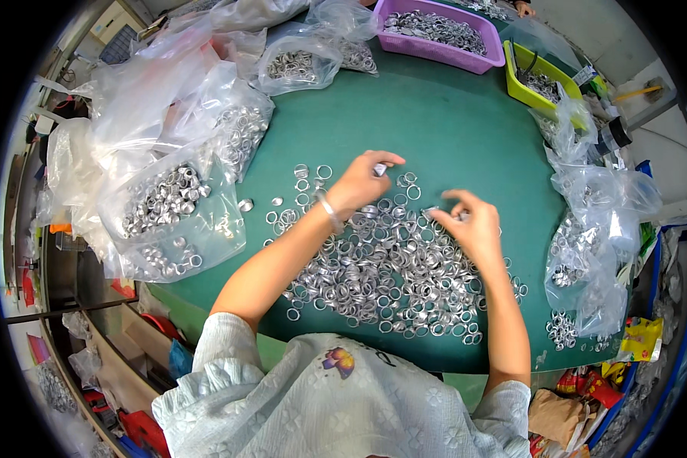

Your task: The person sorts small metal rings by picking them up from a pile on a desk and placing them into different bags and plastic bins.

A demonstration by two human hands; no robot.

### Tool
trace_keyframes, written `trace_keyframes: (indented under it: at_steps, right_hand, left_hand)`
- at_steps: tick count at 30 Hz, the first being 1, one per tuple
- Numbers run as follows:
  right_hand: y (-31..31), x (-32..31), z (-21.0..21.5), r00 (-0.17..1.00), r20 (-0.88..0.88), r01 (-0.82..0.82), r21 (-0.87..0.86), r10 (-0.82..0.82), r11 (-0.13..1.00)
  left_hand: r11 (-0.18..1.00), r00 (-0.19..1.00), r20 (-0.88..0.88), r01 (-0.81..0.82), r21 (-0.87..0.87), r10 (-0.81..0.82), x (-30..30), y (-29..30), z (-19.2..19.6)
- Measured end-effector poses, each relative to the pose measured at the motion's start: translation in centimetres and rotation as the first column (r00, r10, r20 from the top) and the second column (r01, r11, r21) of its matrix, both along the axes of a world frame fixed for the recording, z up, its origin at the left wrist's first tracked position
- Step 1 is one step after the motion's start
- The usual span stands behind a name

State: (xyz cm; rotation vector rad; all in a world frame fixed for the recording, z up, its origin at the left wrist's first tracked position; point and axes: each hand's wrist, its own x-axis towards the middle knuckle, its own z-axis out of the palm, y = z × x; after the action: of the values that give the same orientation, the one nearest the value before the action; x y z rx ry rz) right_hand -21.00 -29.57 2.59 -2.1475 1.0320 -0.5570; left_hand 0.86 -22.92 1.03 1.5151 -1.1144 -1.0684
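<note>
A broad heap of silver metal rings (374, 267) lies on the green table in front of me. Over the far edge of the heap, my left hand (362, 183) is curled, with a shiny metal ring (379, 169) between its fingers. A bracelet circles that wrist. To the right, my right hand (472, 223) hovers at the heap's far right side, its thumb and forefinger parted. Close to that thumb tip are some rings, slightly blurred. Whether anything small rests against the right palm is hard to make out. A few loose rings (302, 185) lie left of my left forearm.
Clear plastic bags of rings (168, 198) crowd the left side, with more bags (588, 244) along the right edge. At the back stand a purple basket (496, 57) and a yellow-green basket (513, 84), both holding metal pieces. The green tabletop (435, 114) stretches between them and the heap.
</note>
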Motion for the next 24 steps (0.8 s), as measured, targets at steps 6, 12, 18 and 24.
trace_keyframes:
  at_steps: [6,12,18,24]
  right_hand:
    - [-1.2,1.2,0.0,0.992,-0.092,-0.073,0.091,0.082,0.993]
    - [-1.6,-2.4,-1.0,0.572,0.602,-0.563,0.782,-0.557,0.267]
    - [-0.9,-0.4,-0.4,0.689,0.39,-0.215,0.915,-0.61,0.342]
    - [0.8,1.4,0.3,0.764,0.424,-0.268,0.894,-0.487,0.359]
  left_hand:
    - [0.948,0.704,0.689,0.309,-0.082,-0.17,0.3,-3.1,-3.1]
    - [0.991,0.857,0.5,0.136,0.019,-0.127,1.0,0.6,0.4]
    - [0.973,0.692,0.711,0.225,-0.045,-0.127,0.6,7.8,0.5]
    - [0.981,0.672,0.741,0.133,-0.142,0.016,-0.6,9.0,-0.4]
